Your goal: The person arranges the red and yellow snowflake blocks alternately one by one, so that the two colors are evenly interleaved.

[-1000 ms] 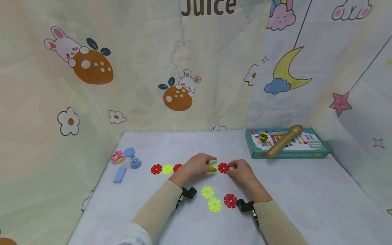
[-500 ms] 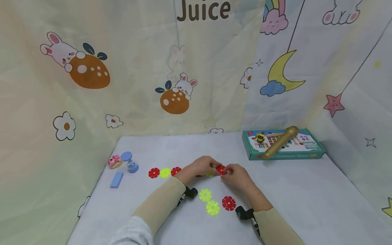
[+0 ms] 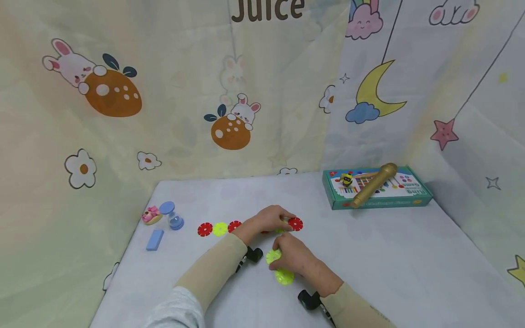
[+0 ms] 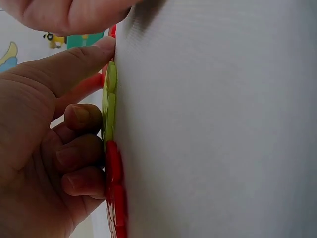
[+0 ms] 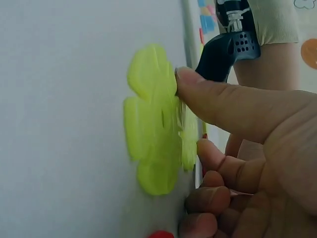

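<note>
A row of red and yellow-green notched plastic discs, with a red disc (image 3: 205, 229) at its left end, runs across the table. My left hand (image 3: 268, 219) lies over the row's right part, thumb and index finger at opposite edges of a yellow-green disc (image 4: 110, 99). Beyond their tips is the end red disc (image 3: 295, 223). Nearer me, my right hand (image 3: 296, 255) holds a loose yellow-green disc (image 3: 273, 256) by its edges between thumb and index finger. Another yellow-green disc (image 3: 284, 276) lies just below it. A red disc (image 5: 161, 234) barely shows in the right wrist view.
A green box (image 3: 381, 202) stands at the back right, bearing a gold microphone (image 3: 374, 185) and a small bee figure (image 3: 346, 179). At the left are a blue hourglass (image 3: 172, 216), a pink figure (image 3: 151, 215) and a blue block (image 3: 154, 240). Printed cloth hangs behind.
My right hand brought the red disc against the row's right end, let go, and moved back toward me to a loose yellow-green disc. My left hand stays at the row.
</note>
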A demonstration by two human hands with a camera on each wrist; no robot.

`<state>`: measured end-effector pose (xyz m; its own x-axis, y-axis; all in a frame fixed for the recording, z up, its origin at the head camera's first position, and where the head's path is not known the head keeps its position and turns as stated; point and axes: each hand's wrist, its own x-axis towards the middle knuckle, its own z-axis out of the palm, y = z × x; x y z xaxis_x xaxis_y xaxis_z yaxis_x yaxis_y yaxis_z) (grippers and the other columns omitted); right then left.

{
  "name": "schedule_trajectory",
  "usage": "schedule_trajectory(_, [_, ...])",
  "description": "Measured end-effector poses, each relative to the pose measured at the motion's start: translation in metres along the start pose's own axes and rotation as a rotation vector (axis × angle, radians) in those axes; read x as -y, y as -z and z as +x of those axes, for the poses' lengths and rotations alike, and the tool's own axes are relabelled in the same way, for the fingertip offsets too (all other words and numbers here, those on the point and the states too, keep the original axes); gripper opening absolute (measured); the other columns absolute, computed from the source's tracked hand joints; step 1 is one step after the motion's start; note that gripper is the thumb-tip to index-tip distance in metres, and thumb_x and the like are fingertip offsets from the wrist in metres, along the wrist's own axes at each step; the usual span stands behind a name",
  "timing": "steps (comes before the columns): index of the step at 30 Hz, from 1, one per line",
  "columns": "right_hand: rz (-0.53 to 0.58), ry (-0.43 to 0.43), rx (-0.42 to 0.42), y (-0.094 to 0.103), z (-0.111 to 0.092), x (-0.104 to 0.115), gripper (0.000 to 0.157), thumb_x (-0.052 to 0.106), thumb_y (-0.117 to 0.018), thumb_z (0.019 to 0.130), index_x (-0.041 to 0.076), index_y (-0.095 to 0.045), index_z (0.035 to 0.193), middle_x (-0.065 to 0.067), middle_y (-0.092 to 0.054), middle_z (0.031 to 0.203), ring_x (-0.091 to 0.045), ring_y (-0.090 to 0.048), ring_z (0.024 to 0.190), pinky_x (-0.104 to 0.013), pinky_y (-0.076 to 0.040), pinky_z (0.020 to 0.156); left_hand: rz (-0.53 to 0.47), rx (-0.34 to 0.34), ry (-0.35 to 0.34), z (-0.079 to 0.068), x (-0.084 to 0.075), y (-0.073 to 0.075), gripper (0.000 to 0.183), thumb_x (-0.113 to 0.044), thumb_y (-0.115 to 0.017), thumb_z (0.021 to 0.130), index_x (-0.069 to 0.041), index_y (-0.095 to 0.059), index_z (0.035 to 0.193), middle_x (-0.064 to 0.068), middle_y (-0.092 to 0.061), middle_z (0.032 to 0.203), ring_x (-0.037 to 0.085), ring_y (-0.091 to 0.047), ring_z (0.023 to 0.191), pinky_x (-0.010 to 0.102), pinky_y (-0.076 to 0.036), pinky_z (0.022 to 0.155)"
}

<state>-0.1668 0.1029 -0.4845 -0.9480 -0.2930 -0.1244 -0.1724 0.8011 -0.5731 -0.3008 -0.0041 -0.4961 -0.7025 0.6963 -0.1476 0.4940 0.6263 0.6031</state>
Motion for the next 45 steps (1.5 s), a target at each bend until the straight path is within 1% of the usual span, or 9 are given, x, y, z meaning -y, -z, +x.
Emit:
schedule_trajectory(6, [0.117,0.002,0.002,0.007,-0.002,-0.003,0.035,0.027,-0.085,0.068,0.011,-0.056,0.08,0.002,-0.052,0.072,-0.014,-0.05,0.064,-0.027,-0.044,0.055,-0.019,0.002,0.017,-0.001,0.001,-0.001,0.04,-0.033,-0.074,0.081,-0.03,-0.066,0.121,-0.003,-0.054,0.06,0.011,-0.041,0.058,0.026,-0.038,0.056])
schedule_trajectory(9, [0.255,-0.019,0.011,0.021,-0.004,-0.011,0.028,0.022,-0.079,0.076,0.011,-0.055,0.083,-0.001,-0.054,0.071,-0.016,-0.053,0.06,-0.029,-0.046,0.054,-0.016,-0.003,0.022,0.0,0.002,-0.002,0.038,-0.031,-0.072,0.083,-0.032,-0.066,0.12,-0.005,-0.059,0.068,0.011,-0.043,0.061,0.026,-0.039,0.056])
schedule_trajectory(13, [0.432,-0.154,-0.033,0.048,-0.001,-0.031,0.025,0.018,-0.073,0.083,0.009,-0.056,0.099,-0.006,-0.057,0.08,-0.021,-0.06,0.064,-0.032,-0.051,0.059,-0.01,-0.004,0.027,0.002,0.001,-0.002,0.037,-0.031,-0.071,0.084,-0.032,-0.066,0.12,-0.007,-0.064,0.081,0.012,-0.048,0.07,0.025,-0.04,0.056])
schedule_trajectory(17, [0.494,-0.294,-0.155,0.07,0.005,-0.058,0.029,0.014,-0.068,0.087,0.008,-0.056,0.113,-0.01,-0.058,0.09,-0.022,-0.062,0.071,-0.034,-0.054,0.068,-0.008,-0.003,0.034,0.002,-0.001,-0.002,0.04,-0.036,-0.073,0.082,-0.033,-0.066,0.121,-0.008,-0.061,0.079,0.013,-0.049,0.072,0.027,-0.04,0.056])
schedule_trajectory(24, [0.407,-0.36,-0.238,0.073,0.013,-0.091,0.038,0.015,-0.065,0.089,0.003,-0.051,0.123,-0.012,-0.057,0.095,-0.021,-0.059,0.075,-0.03,-0.052,0.069,-0.003,0.002,0.068,0.0,-0.004,-0.003,0.042,-0.038,-0.073,0.081,-0.035,-0.064,0.122,-0.008,-0.058,0.078,0.014,-0.049,0.075,0.028,-0.042,0.057])
schedule_trajectory(30, [0.197,-0.343,-0.263,0.065,0.011,-0.092,0.046,0.016,-0.071,0.083,-0.002,-0.055,0.122,-0.018,-0.055,0.114,-0.03,-0.052,0.102,-0.044,-0.048,0.086,-0.011,-0.002,0.073,-0.002,-0.007,-0.001,0.042,-0.038,-0.073,0.081,-0.035,-0.064,0.122,-0.012,-0.059,0.086,0.013,-0.049,0.081,0.028,-0.043,0.06])
schedule_trajectory(34, [0.197,-0.331,-0.266,0.065,0.01,-0.096,0.035,0.012,-0.07,0.083,-0.003,-0.062,0.115,-0.018,-0.056,0.116,-0.031,-0.052,0.104,-0.047,-0.045,0.09,-0.003,-0.001,0.061,-0.002,-0.01,0.001,0.043,-0.037,-0.073,0.081,-0.032,-0.064,0.123,-0.012,-0.06,0.093,0.012,-0.05,0.086,0.028,-0.044,0.064])
schedule_trajectory(38, [0.199,-0.332,-0.261,0.065,0.011,-0.1,0.039,0.013,-0.071,0.084,-0.002,-0.06,0.118,-0.016,-0.057,0.11,-0.029,-0.051,0.098,-0.044,-0.047,0.086,0.071,0.004,0.064,0.0,-0.017,0.002,0.048,-0.04,-0.073,0.08,-0.03,-0.063,0.125,-0.011,-0.061,0.097,0.01,-0.05,0.088,0.026,-0.045,0.068])
schedule_trajectory(45, [0.202,-0.333,-0.265,0.063,0.013,-0.106,0.039,0.015,-0.071,0.083,-0.002,-0.061,0.117,-0.013,-0.058,0.104,-0.026,-0.05,0.093,-0.041,-0.047,0.082,0.148,-0.001,0.001,0.018,-0.042,-0.005,0.057,-0.043,-0.072,0.081,-0.02,-0.058,0.131,-0.005,-0.064,0.094,0.009,-0.051,0.081,0.026,-0.045,0.072])
